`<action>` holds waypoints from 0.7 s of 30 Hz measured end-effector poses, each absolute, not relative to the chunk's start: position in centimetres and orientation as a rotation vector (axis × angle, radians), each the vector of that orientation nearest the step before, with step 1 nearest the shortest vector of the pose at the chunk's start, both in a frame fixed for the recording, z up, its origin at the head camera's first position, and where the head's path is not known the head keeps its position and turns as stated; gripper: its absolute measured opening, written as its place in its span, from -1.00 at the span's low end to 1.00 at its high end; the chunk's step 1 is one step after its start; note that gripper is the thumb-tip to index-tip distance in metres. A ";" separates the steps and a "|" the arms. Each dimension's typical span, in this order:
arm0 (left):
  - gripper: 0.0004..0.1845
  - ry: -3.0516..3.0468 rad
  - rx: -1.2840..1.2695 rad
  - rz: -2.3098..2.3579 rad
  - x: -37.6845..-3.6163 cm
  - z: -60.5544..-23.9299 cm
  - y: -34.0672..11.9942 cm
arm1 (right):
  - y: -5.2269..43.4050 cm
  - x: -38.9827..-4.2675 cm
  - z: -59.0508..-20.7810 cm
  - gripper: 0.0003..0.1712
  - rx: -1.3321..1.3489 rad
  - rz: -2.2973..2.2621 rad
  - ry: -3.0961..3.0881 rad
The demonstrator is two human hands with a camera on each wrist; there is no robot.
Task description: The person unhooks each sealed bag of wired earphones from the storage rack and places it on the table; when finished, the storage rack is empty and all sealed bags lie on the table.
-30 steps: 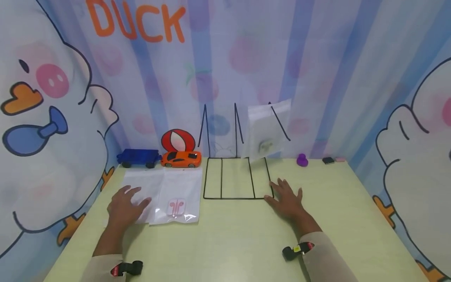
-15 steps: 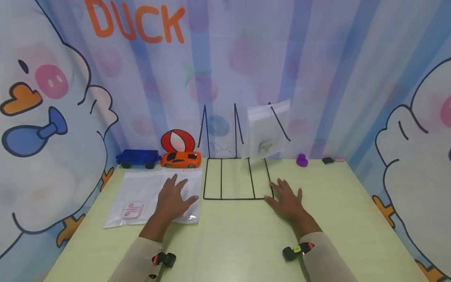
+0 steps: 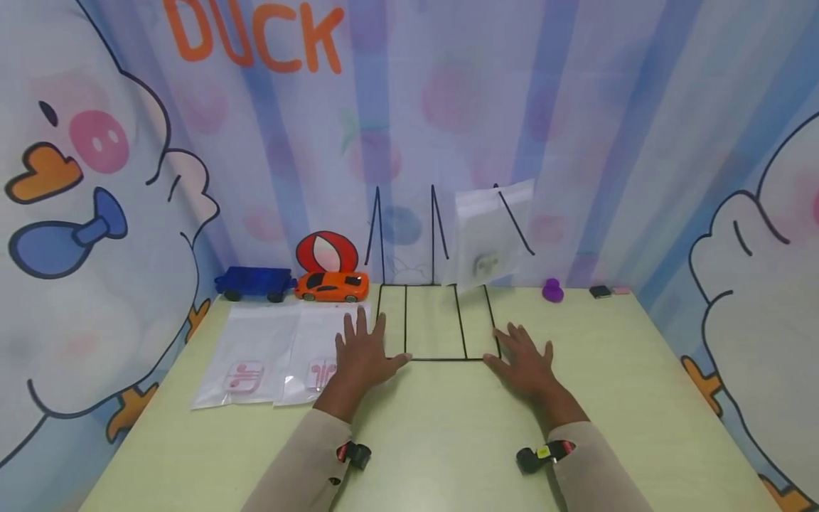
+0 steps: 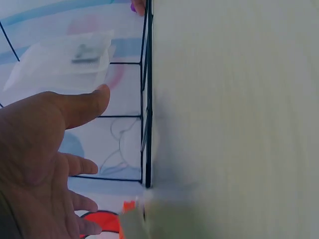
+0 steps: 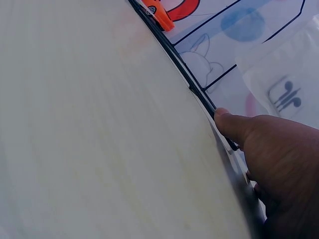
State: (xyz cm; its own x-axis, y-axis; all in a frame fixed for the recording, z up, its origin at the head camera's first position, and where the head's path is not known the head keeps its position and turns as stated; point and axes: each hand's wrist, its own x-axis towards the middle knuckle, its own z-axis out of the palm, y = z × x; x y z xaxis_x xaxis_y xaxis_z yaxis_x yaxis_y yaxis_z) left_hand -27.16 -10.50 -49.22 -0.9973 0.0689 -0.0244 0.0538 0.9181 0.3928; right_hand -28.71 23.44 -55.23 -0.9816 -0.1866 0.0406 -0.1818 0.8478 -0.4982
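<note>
A black wire rack (image 3: 441,360) with upright hooks stands on the table. From its right hook hangs a white zip bag (image 3: 493,227) with earphones showing through it. My left hand (image 3: 363,359) is above the rack's left front corner with fingers spread, overlapping the nearer flat bag in the head view; it holds nothing. My right hand (image 3: 526,364) lies at the rack's right front corner, its thumb (image 5: 232,124) against the wire and its fingers extended. Two white zip bags, a left one (image 3: 256,341) and a right one (image 3: 313,327), lie flat on the left, each with pink earphones visible.
Along the back left sit a blue toy trailer (image 3: 256,283) and an orange toy car (image 3: 333,286). A purple knob-like object (image 3: 553,290), a small black piece (image 3: 600,291) and a pink piece (image 3: 621,290) lie at the back right. A printed curtain (image 3: 448,107) encloses the table.
My left hand has moved right, from over the left flat bag across the right one to the rack's left corner. My right hand has stayed at the rack's right corner.
</note>
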 end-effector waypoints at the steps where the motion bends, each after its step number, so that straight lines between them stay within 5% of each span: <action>1: 0.09 3.034 0.093 0.621 -27.3 -49.4 -10.0 | 23.5 -28.7 -55.2 -0.14 -0.299 -0.807 3.012; 21: -0.09 2.974 0.257 0.769 -29.2 -52.6 -5.8 | 23.3 -28.4 -54.9 -0.14 -0.296 -0.832 3.013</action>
